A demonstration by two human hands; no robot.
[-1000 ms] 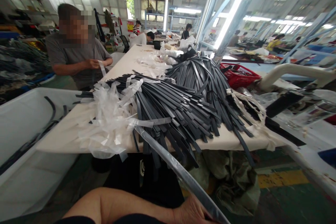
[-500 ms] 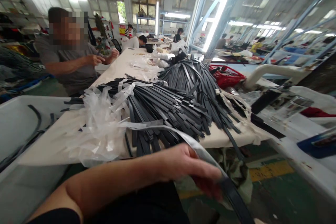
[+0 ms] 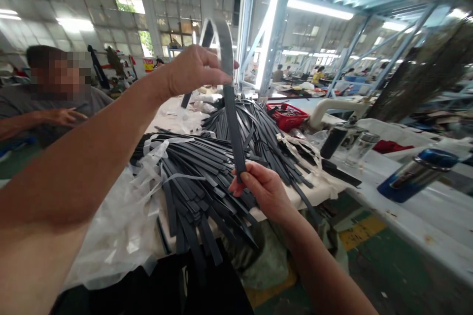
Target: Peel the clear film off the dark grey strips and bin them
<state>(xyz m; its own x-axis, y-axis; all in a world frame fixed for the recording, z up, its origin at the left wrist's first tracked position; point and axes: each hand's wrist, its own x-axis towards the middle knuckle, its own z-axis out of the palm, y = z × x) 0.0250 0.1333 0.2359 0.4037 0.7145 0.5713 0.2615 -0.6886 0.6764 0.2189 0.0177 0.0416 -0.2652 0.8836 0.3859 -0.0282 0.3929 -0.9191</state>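
Note:
A long dark strap (image 3: 234, 125) arches up in front of me, its upper bend looking pale and shiny. My left hand (image 3: 201, 73) is closed on it just below the bend, the fingers behind and the thumb in front. Lower down, my right hand (image 3: 264, 189) pinches the strap's end between thumb and fingers. Behind and below lies a fanned pile of dark straps (image 3: 192, 192), with a second bundle of straps (image 3: 254, 123) beyond it. Crumpled translucent plastic film (image 3: 121, 226) lies left of the pile.
The cream-covered table (image 3: 328, 189) carries the straps. On the right, a blue tumbler (image 3: 417, 174) and a glass jar (image 3: 362, 147) stand on a white bench. A red basket (image 3: 286, 117) sits behind. Across the table is a co-worker (image 3: 55, 88) at the left.
My left hand has risen from low over the table, lifting the strap into an arch. My right hand has come into view, holding its end. The view has turned to the right.

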